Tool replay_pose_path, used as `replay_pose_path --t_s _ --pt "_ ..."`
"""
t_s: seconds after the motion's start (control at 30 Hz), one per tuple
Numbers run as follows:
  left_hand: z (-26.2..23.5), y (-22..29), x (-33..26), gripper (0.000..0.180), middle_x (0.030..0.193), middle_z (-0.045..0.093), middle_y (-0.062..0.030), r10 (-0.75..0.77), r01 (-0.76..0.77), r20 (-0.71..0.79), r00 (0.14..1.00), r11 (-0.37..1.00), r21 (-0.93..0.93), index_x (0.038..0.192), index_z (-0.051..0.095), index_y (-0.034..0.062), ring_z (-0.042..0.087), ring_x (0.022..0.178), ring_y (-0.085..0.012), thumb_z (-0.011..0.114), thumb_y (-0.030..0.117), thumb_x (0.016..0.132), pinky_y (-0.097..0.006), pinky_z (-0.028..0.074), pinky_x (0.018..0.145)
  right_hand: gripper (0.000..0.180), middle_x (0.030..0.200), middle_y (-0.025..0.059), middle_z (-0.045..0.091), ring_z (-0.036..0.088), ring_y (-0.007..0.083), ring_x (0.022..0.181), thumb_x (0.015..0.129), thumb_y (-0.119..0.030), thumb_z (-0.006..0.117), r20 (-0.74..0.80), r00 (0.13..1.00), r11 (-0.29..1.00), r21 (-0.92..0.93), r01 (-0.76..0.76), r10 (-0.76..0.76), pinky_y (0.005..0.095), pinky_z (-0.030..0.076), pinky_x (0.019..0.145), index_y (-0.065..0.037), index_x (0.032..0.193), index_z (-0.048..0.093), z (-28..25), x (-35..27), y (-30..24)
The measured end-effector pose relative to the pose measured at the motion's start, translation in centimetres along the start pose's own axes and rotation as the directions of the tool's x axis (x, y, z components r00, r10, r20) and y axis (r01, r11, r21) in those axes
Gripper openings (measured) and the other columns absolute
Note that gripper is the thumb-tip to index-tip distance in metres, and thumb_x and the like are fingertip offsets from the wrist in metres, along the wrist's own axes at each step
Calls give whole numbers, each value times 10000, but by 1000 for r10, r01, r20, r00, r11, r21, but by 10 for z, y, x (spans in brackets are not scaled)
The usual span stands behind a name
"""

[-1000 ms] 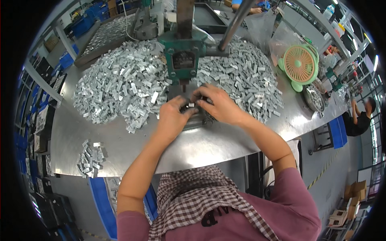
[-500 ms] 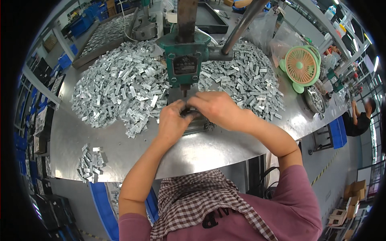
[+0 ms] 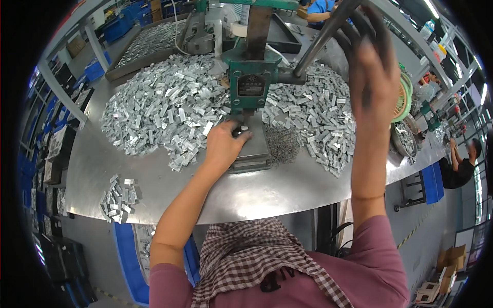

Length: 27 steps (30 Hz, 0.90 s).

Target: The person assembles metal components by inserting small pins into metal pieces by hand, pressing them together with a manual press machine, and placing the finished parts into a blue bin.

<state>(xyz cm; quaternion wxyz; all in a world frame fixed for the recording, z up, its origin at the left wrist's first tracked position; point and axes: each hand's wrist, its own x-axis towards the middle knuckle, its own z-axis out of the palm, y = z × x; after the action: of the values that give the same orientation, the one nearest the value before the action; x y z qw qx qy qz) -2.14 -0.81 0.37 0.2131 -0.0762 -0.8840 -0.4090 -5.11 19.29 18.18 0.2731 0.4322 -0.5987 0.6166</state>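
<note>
A green hand press (image 3: 250, 84) stands on the steel table, its ram above a flat metal base (image 3: 254, 146). My left hand (image 3: 224, 146) rests at this base with thumb and forefinger closed around a small silvery metal block (image 3: 244, 128), just below the ram. Most of the block is hidden by the fingers. Raised at the right, my right hand (image 3: 374, 77) is blurred, its fingers stretched up and apart beside the press lever (image 3: 328, 36). Nothing shows in its grasp. Whether any finger touches the lever I cannot tell.
Heaps of metal blocks lie left (image 3: 164, 102) and right (image 3: 318, 108) of the press. Dark metal scraps (image 3: 282, 146) border the base. A small group of blocks (image 3: 119, 199) lies near the front left edge. A green fan (image 3: 403, 97) and a bowl (image 3: 404, 138) stand at the right.
My right hand has left the press base and swung up and right to the lever. My left hand remains at the base. The view has shifted slightly.
</note>
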Motion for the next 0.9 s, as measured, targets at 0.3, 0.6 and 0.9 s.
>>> replay_pose_path --t_s 0.3,0.6,0.9 --pt "-3 -7 0 285 822 633 -169 -51 57 37 998 982 -178 843 638 -10 602 729 -304 717 188 654 -348 462 659 345 660 5 392 377 107 584 769 -115 608 -42 996 997 22 -79 80 260 324 579 48 1036 463 38 -28 -17" --pt "-76 -48 -37 232 878 586 -98 109 -41 -176 978 936 349 856 602 43 527 874 -285 684 179 686 -376 414 733 199 737 31 549 470 82 623 838 -100 552 -116 993 979 -204 -2 -22 223 350 609 46 972 569 13 26 30" --pt "-192 -151 -141 343 1224 457 -147 -409 623 -483 774 354 698 1018 545 38 405 1155 -352 488 300 804 -616 225 936 255 683 11 493 406 73 498 783 -140 640 -106 994 989 149 -20 36 209 332 418 5 948 511 18 27 31"
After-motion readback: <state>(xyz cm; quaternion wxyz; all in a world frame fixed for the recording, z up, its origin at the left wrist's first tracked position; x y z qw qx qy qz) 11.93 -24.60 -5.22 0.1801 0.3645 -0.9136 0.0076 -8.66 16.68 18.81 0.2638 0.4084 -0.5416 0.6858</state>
